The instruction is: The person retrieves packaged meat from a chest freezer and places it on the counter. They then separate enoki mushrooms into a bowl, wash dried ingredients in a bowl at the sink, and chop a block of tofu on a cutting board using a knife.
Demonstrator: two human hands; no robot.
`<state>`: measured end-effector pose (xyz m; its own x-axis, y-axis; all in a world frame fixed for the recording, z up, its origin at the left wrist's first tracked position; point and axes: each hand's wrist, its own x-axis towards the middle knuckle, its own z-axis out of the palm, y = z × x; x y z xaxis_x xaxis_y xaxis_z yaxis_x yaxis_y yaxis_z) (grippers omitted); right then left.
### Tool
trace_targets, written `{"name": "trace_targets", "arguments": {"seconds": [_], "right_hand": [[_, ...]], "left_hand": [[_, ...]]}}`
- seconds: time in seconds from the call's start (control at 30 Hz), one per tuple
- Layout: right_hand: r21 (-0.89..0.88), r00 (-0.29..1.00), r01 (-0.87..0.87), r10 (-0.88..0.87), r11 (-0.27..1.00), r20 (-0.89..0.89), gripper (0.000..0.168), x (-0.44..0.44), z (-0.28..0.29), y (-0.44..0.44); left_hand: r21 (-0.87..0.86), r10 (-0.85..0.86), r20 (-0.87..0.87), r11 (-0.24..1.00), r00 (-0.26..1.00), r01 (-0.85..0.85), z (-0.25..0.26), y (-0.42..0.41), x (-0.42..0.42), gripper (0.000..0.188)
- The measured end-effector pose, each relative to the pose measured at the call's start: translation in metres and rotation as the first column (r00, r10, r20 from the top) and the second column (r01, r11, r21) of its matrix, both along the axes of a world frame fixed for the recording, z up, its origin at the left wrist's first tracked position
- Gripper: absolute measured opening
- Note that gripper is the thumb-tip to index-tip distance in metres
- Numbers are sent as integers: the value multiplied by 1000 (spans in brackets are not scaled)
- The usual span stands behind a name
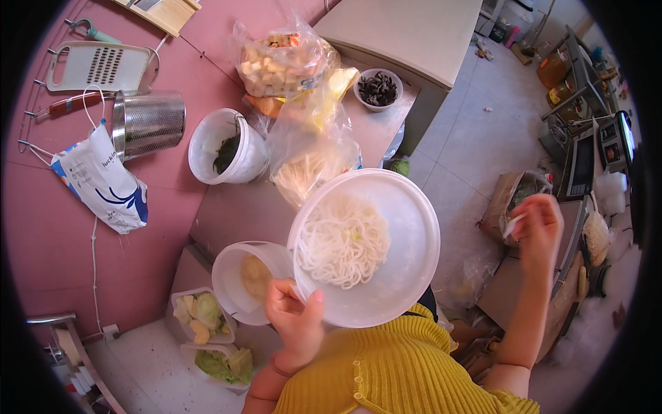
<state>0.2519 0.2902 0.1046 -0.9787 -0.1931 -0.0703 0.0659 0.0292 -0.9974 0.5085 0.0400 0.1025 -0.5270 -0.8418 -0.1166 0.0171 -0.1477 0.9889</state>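
Observation:
My left hand (297,321) grips the rim of a large translucent plastic bowl (408,259), thumb over the edge. White noodles (346,243) lie in it, towards its left side, with a small pale green piece on them. Out to the right, my right hand (538,227) is raised and blurred, its fingers closed on a small white object (514,226) whose kind I cannot tell. Beside my left hand stands a white plastic tub (225,282) with something pale yellow inside. Just beyond the bowl is a clear bag of thin pale strands (305,165).
Cabbage pieces fill two containers (204,315) (222,362) at the lower left. Farther off are a tub of dark green strands (227,150), a bag of cubed food (279,67) and a bowl of black pieces (377,89). A metal strainer (155,124) hangs left; a cardboard box (499,202) stands right.

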Motion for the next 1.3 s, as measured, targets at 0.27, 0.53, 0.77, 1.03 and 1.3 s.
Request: {"name": "trace_targets", "arguments": {"seconds": [0.27, 0.53, 0.77, 1.03, 1.3], "right_hand": [[463, 977, 121, -22, 878, -214, 19, -1, -16, 38], [914, 149, -306, 961, 268, -232, 15, 91, -30, -137], [852, 166, -416, 947, 319, -274, 13, 85, -53, -147], [643, 336, -587, 871, 492, -359, 9, 85, -29, -139], [415, 588, -632, 754, 654, -294, 12, 62, 32, -71]], "left_hand": [[8, -48, 46, 999, 998, 48, 0, 9, -6, 28], [-29, -127, 17, 991, 992, 128, 1, 21, -15, 30], [-74, -87, 56, 993, 995, 91, -3, 28, -12, 31], [-32, -19, -7, 999, 1000, 19, -10, 21, -8, 28], [24, -49, 33, 999, 998, 48, -11, 22, -18, 27]]}}
